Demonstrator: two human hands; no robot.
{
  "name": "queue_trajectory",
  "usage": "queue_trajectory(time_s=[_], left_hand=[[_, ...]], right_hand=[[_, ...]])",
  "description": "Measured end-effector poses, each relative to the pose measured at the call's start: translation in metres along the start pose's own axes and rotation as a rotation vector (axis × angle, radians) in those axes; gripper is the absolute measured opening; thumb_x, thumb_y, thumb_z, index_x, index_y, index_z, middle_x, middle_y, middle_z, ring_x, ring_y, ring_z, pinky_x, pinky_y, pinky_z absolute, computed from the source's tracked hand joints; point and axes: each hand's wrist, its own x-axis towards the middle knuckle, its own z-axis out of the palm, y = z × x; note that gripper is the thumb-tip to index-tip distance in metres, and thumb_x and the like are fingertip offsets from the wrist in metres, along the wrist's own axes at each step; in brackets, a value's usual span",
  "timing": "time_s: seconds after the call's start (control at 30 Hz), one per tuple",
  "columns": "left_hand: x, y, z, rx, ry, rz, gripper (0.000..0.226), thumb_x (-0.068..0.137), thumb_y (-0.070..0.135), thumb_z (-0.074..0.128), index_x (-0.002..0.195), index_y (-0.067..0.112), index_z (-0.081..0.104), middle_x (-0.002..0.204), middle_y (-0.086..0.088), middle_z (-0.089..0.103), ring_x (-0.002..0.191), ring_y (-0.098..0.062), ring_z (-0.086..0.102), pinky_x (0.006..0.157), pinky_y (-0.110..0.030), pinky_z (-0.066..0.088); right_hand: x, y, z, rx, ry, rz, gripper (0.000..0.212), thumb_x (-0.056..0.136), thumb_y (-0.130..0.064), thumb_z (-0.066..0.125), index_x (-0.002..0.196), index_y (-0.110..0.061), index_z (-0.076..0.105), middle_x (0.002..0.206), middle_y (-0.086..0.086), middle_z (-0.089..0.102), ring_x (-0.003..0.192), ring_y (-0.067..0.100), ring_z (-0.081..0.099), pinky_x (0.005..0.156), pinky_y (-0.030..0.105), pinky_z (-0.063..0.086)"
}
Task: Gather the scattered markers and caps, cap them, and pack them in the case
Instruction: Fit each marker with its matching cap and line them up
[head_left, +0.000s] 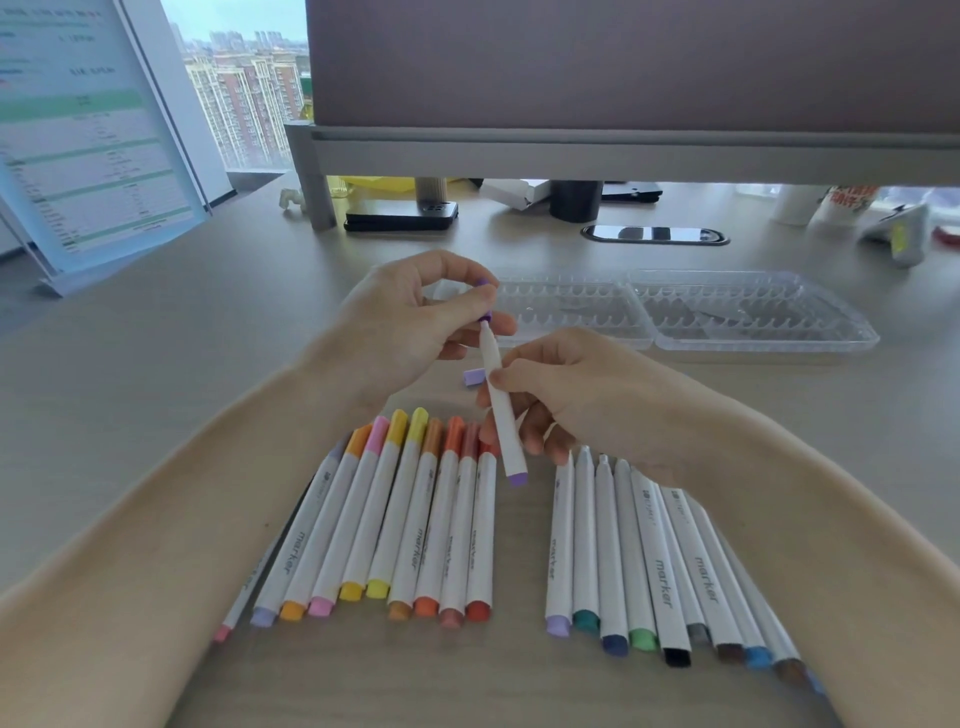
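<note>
Beyond the markers (415, 519), open case (769, 349)

We pinch the white marker (503, 410) in our right grip (566, 400), the purple cap (486, 300) at its top end in our left grip (410, 322); the clear case (727, 317) lies at one o'clock.

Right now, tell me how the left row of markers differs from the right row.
The left row wears coloured caps at its far ends; the right row shows bare tapered tips. Left row is mostly warm-coloured; right row mostly cool or dark. Both have white barrels.
</note>
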Motion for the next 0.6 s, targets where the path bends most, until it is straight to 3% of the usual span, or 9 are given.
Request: queue_trajectory(time_s=[0.17,0.37,0.6], left_hand=[[-0.0019,0.0003,0.0013,0.075,0.005,0.018,0.016,0.1,0.025,0.062,0.113,0.019,0.069,0.091,0.006,0.08,0.083,-0.005,0.075,0.074,-0.017,0.058],[-0.0031,0.0013,-0.0032,0.021,-0.019,-0.001,0.016,0.099,0.022,0.065,0.112,0.018,0.073,0.094,0.002,0.08,0.088,-0.01,0.077,0.087,-0.029,0.058],[-0.0046,0.0023,-0.0046,0.015,-0.078,-0.031,0.022,0.095,0.023,0.07,0.116,0.019,0.07,0.093,-0.003,0.08,0.088,-0.013,0.077,0.086,-0.03,0.057]], right_hand=[[0.0012,0.0023,-0.0002,0.024,0.043,-0.015,0.034,0.109,-0.03,0.046,0.105,-0.008,0.072,0.072,0.0,0.075,0.058,0.008,0.059,0.053,0.02,0.048],[-0.0008,0.0006,-0.0012,0.021,0.1,-0.04,0.038,0.109,-0.035,0.046,0.091,-0.012,0.071,0.052,-0.007,0.061,0.049,0.005,0.053,0.052,0.017,0.045],[0.0,0.0014,-0.0009,0.027,0.109,-0.075,0.041,0.11,-0.033,0.046,0.088,-0.008,0.07,0.05,-0.009,0.063,0.045,0.001,0.05,0.05,0.013,0.043]])
